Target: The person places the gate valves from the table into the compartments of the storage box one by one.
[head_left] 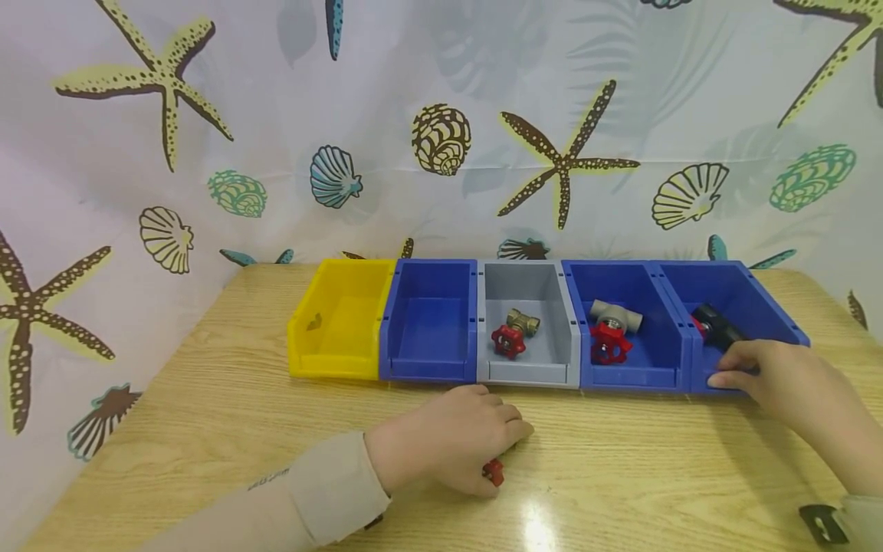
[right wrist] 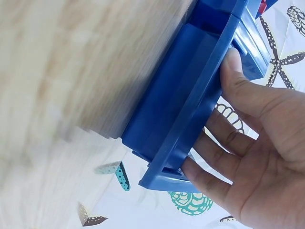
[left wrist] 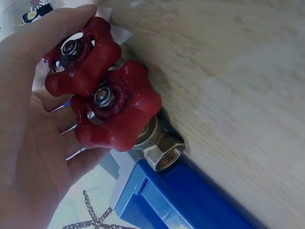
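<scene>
My left hand (head_left: 458,437) is low over the table in front of the grey bin, gripping two valves with red handwheels. In the left wrist view the thumb lies over the upper handwheel (left wrist: 81,57); the lower handwheel (left wrist: 119,107) overlaps the fingers, and a brass threaded end (left wrist: 167,155) sticks out beyond it. My right hand (head_left: 793,383) is at the front corner of the rightmost blue bin (right wrist: 171,109), thumb by the front lip, fingers reaching over the side wall, their tips hidden. Just beyond those fingers a black valve (head_left: 717,326) with a red handwheel lies inside.
Left of that bin, another blue bin (head_left: 631,376) holds a pale grey tee valve (head_left: 616,318) with a red handwheel. The grey bin (head_left: 527,373) holds a brass valve (head_left: 524,322). A blue bin (head_left: 432,369) and a yellow bin (head_left: 334,366) continue the row leftward. A patterned curtain (head_left: 386,92) hangs behind.
</scene>
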A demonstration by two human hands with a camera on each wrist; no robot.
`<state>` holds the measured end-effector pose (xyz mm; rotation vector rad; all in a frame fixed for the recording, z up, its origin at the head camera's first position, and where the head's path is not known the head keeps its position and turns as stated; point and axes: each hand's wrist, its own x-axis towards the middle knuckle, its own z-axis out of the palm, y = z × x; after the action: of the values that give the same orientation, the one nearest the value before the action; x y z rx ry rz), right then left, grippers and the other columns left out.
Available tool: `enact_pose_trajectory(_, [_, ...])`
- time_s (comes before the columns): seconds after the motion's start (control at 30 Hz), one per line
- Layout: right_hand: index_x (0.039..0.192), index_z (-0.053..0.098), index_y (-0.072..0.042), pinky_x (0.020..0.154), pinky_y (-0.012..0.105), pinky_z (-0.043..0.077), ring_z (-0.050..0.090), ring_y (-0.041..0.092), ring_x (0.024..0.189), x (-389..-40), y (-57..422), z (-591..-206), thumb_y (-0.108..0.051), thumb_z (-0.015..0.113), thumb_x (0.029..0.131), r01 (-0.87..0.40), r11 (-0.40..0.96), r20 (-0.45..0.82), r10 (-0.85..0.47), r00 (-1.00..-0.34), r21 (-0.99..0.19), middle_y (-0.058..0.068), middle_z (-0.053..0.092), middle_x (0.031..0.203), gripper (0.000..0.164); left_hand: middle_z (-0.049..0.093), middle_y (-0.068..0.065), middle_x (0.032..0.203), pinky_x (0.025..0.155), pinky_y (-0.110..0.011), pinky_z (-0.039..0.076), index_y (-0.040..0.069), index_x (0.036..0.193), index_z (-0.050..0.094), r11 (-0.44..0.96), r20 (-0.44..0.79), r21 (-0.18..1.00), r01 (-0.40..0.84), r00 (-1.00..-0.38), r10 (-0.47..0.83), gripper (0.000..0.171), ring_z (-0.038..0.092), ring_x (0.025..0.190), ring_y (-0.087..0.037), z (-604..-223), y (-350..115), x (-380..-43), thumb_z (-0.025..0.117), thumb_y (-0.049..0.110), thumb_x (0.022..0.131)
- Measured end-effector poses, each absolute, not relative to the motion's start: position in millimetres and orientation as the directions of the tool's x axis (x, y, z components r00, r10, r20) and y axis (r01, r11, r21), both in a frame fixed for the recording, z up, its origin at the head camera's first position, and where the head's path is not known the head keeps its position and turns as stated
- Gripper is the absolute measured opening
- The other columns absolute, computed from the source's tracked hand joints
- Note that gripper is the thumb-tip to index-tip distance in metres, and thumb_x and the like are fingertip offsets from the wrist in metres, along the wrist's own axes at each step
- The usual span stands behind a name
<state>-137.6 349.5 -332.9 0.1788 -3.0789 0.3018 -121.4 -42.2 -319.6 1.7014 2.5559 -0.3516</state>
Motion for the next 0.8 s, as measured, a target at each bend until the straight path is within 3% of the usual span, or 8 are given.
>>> enact_pose_trajectory(0.4, [0.081,0.072,-0.008,0.064,0.056,0.048,0.065,0.040,0.077,-137,349,-334,-0.018,0.078,0.083,-0.135,0.972,0.080,-0.121,-0.989,-0.195,0.009,0.072,0.080,0.012,0.064,0.007,0.118,0.088,-0.024,0.045,0.016,0.129,0.062,0.334,-0.084,-0.189,0.923,-0.354,0.931,0.056,0.060,0.103,-0.008,-324,-48,-121,0.072,0.045,0.082])
enact_pose_trajectory(0.8, [0.082,0.072,-0.008,0.065,0.057,0.048,0.065,0.043,0.080,-137,350,-334,-0.019,0.079,0.083,-0.140,0.972,0.087,-0.126,-0.988,-0.190,0.010,0.072,0.082,0.013,0.058,0.002,0.134,0.101,-0.028,0.044,0.012,0.142,0.053,0.346,-0.017,-0.149,0.926,-0.353,0.936,0.071,0.057,0.119,-0.012,-317,-56,-120,0.071,0.052,0.086])
